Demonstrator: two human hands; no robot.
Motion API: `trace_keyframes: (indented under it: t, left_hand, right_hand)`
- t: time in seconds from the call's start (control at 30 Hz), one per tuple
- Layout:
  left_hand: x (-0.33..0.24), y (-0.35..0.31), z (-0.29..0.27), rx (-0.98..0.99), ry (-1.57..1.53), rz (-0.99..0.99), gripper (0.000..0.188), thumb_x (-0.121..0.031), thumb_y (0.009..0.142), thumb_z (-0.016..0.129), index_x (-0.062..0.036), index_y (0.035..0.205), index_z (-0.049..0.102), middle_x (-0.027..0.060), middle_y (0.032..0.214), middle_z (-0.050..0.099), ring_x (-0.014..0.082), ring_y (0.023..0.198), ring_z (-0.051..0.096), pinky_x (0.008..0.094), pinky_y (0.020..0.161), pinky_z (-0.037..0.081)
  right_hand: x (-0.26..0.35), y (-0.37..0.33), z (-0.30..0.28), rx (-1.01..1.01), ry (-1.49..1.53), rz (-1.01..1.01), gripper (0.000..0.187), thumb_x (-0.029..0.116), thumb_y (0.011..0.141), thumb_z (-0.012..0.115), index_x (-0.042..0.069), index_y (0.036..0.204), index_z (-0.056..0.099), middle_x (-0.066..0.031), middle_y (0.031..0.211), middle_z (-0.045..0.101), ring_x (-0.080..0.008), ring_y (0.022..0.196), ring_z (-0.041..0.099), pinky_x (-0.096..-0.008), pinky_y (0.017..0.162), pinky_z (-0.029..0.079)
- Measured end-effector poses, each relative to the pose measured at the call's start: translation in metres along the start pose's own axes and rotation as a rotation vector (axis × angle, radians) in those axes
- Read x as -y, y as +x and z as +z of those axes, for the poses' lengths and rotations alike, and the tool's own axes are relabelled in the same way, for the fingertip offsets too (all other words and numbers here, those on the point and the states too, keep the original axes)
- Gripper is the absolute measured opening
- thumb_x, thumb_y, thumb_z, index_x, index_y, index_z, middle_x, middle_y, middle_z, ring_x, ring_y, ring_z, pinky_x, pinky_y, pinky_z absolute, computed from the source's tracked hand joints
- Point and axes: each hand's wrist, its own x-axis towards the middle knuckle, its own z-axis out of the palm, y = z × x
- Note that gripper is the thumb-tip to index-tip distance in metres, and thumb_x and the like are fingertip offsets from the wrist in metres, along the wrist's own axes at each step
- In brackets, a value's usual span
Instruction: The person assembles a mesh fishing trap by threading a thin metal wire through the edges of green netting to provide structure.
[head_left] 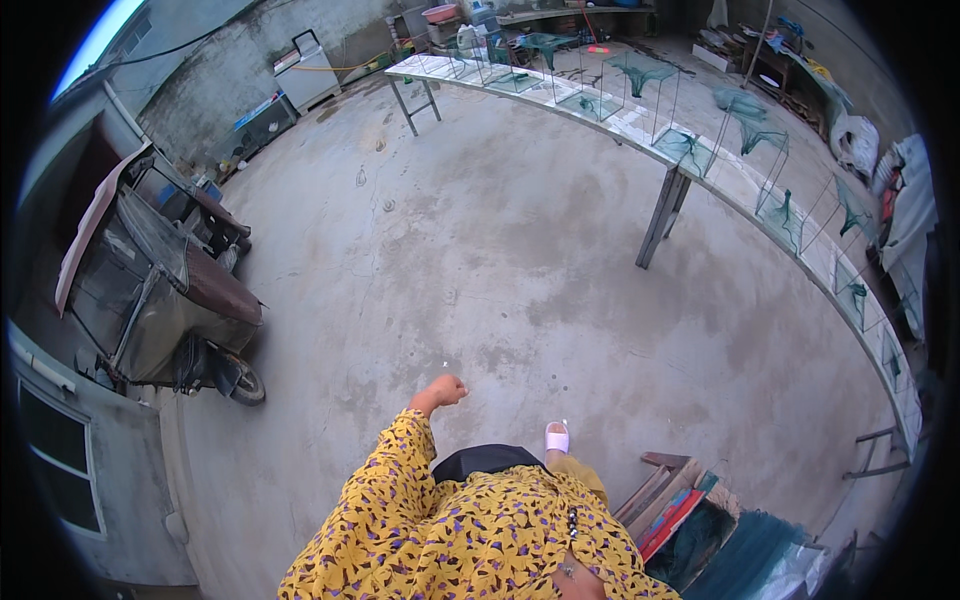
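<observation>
My left hand (446, 390) hangs in front of my body over the concrete floor (480, 240). Its fingers are curled closed, and nothing shows in them. The arm above it wears a yellow patterned sleeve (390, 470). My right hand is out of view. Across the far side and round to the right runs a long narrow white table (560, 100) on metal legs. Several green nets stretched on thin wire frames stand along it, among them a net (685, 148) near the middle and another net (787, 215) farther right. My left hand is well apart from them.
A covered three-wheeled vehicle (180, 300) stands at the left. Close on my right are wooden slats (655, 490), a red flat piece (672, 525) and dark green netting (750, 555). A white washing machine (307, 80) stands by the back wall. White sacks (855, 145) lie far right.
</observation>
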Motion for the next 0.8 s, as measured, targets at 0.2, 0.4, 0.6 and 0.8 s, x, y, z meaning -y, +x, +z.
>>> trace_keyframes:
  t: [0.2,0.4,0.6,0.8]
  left_hand:
    - [-0.05,0.104,-0.076,-0.221,0.018,0.087,0.029,-0.028,0.08,0.054,-0.0047,0.094,0.062,0.0161,0.082,0.063,0.0304,0.082,0.059,0.0372,0.074,0.046]
    - [-0.068,0.205,-0.123,-0.023,-0.121,0.126,0.029,-0.029,0.079,0.055,-0.0041,0.094,0.062,0.015,0.081,0.063,0.0298,0.078,0.06,0.0376,0.072,0.046]
    - [-0.051,0.302,-0.213,-0.056,-0.048,0.066,0.031,-0.03,0.08,0.055,-0.0026,0.09,0.063,0.0174,0.085,0.063,0.0308,0.08,0.06,0.0382,0.073,0.046]
    - [-0.016,0.367,-0.329,-0.14,-0.198,-0.036,0.031,-0.03,0.08,0.055,-0.0016,0.09,0.063,0.0195,0.09,0.062,0.0338,0.087,0.058,0.0393,0.075,0.045]
  right_hand:
    - [0.102,0.034,0.075,0.109,-0.685,0.148,0.037,0.013,0.083,0.049,-0.002,0.115,0.041,-0.0115,0.094,0.051,-0.0205,0.074,0.053,-0.0324,0.062,0.045]
    - [0.234,0.082,0.174,0.022,-0.962,-0.167,0.038,0.02,0.082,0.054,0.003,0.114,0.044,-0.0071,0.083,0.056,-0.0151,0.061,0.056,-0.0279,0.048,0.048]
    - [0.343,0.075,0.357,-0.023,-0.866,-0.413,0.035,0.016,0.082,0.052,0.004,0.113,0.045,-0.0071,0.087,0.056,-0.0161,0.071,0.057,-0.0309,0.052,0.05]
    - [0.371,0.042,0.524,0.016,-1.25,-0.146,0.034,0.012,0.08,0.053,0.004,0.112,0.046,-0.007,0.087,0.057,-0.0178,0.072,0.058,-0.0332,0.055,0.051]
